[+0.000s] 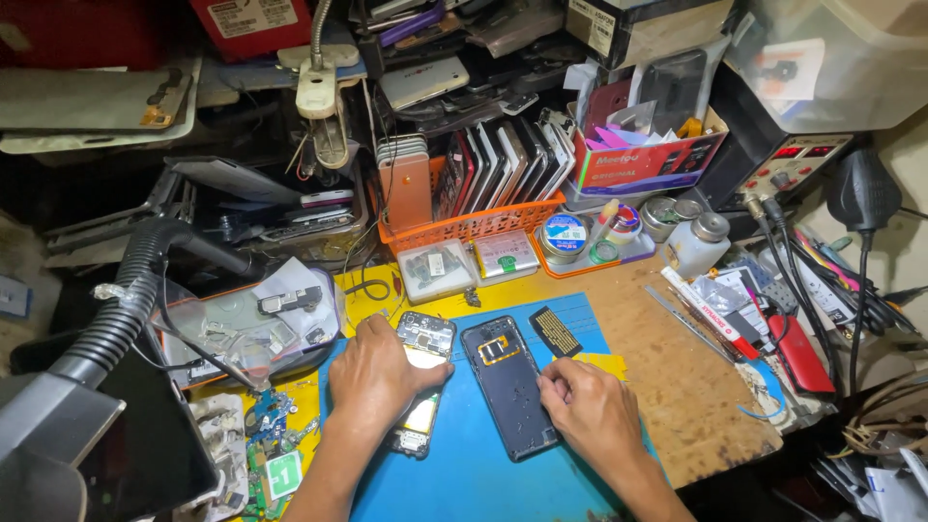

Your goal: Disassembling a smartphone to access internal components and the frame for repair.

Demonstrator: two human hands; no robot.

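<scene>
- Hands at the centre of a cluttered repair bench, both low over a blue work mat [483,464].
- Left hand [379,375] flat on an opened phone [421,382] with its insides showing; fingers pressed together and curled over the phone's upper half, thumb out toward 3 o'clock; nothing pinched.
- Opened phone lying lengthwise, top end toward 12 o'clock, bottom end poking out below the wrist at 6 o'clock.
- Right hand [592,411] at 3 o'clock of the left, knuckles up, fingers bent and bunched, fingertips down on the right edge of a dark phone back cover [507,387]; whether anything small sits between the fingertips, cannot tell.
- Dark phone back cover just beside the opened phone, at its 3 o'clock, inner face up, a yellow-rimmed cut-out near its top.
- Small dark grid-patterned piece [555,332] at 1 o'clock of the cover, apart from it.
- Orange basket [474,225] of upright phones at 12 o'clock, well beyond the hands.
- Clear bag of small parts [253,324] at 10 o'clock of the left hand.
- White squeeze bottle [698,246] at 2 o'clock, near a bench power unit [788,159].
- Grey corrugated hose [121,309] across the far left, at 9 o'clock.
</scene>
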